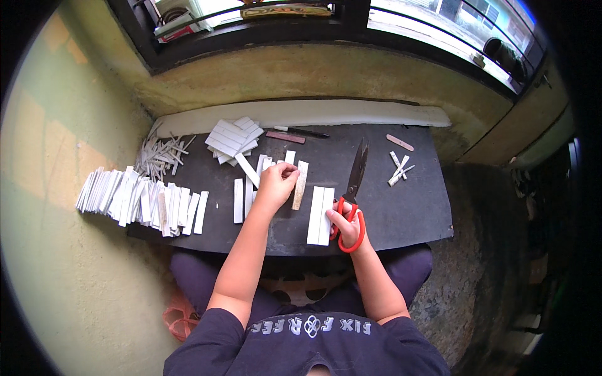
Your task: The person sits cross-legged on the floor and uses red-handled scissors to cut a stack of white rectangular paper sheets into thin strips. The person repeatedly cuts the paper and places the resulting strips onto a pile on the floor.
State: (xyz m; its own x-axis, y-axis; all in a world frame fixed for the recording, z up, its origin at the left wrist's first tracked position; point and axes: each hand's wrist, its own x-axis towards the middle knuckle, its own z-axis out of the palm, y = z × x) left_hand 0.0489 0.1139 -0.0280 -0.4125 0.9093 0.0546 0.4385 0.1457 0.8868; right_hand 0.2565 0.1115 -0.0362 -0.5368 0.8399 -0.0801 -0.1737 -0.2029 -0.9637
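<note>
My left hand (279,183) is closed over the table, its fingertips on the upper part of a worn, speckled strip (299,193). Loose white strips (238,200) lie beside and partly under that hand. In my right hand (348,230) is a pair of scissors (356,178) with red handles, the dark blades pointing away from me and nearly together. The right thumb also presses on the edge of a white rectangular piece (316,216) with a dark line running lengthwise. Whether that piece is lifted off the table, I cannot tell.
A long row of white strips (144,199) lines the table's left side, with thin offcuts (160,153) behind it. Stacked white sheets (233,139), a black pen (302,131) and a reddish bar (286,136) lie farther back. Short pieces (400,169) rest at right. Walls bound the left and back.
</note>
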